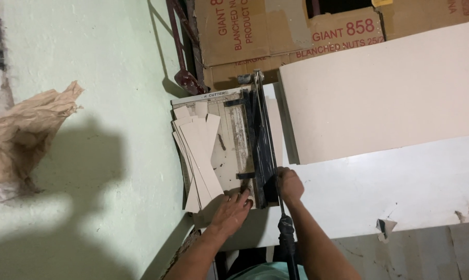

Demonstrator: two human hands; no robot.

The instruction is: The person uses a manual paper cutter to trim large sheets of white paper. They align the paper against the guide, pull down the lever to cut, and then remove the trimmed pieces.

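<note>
Desk (379, 192): white top, surface worn, w/ a torn chip at the near right edge. Directly on it: paper cutter (229, 150) at the left end, base flat, blade arm lying down along its right side. Loose pile of cut cardboard strips (198, 150) rests on the cutter base, fanned and overhanging its left and near edges. Large pale board sheet (379, 88) lies flat on the desk, right of the cutter, just beside it. Cardboard boxes (276, 31) stand at the far edge.
</note>
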